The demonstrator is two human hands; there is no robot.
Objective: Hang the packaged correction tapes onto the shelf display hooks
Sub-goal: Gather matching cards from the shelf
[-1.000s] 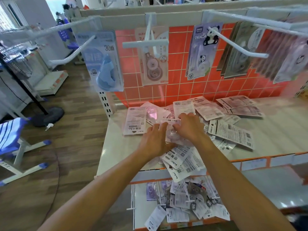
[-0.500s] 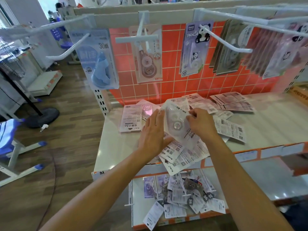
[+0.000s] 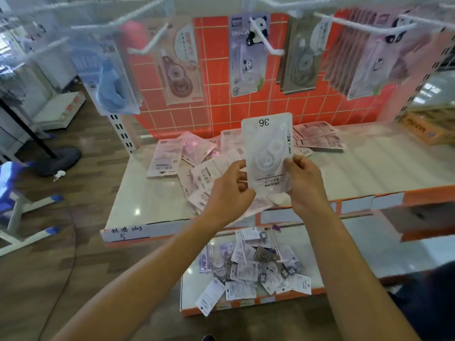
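Note:
A white packaged correction tape [image 3: 267, 148], marked 36 and held upside down, stands upright above the shelf. My left hand [image 3: 227, 190] pinches its lower left edge and my right hand [image 3: 304, 183] grips its lower right edge. Beneath it a loose pile of packaged tapes [image 3: 197, 163] lies on the white shelf [image 3: 369, 166]. White display hooks [image 3: 268, 46] stick out from the orange tiled back panel above, most with hanging packs: a blue one [image 3: 108, 80], a brown one [image 3: 178, 70], a panda one [image 3: 247, 55] and a full row [image 3: 364, 57] at the right.
A lower shelf [image 3: 344, 257] holds another heap of packs [image 3: 251, 269]. A cardboard box [image 3: 428, 129] sits at the far right of the upper shelf. Wooden floor, a blue-and-white stool [image 3: 14, 205] and a stand base [image 3: 56, 158] lie to the left.
Both hands lifted one white pack out of the pile and raised it upright in front of the tiled panel. The camera tilted upward and closer.

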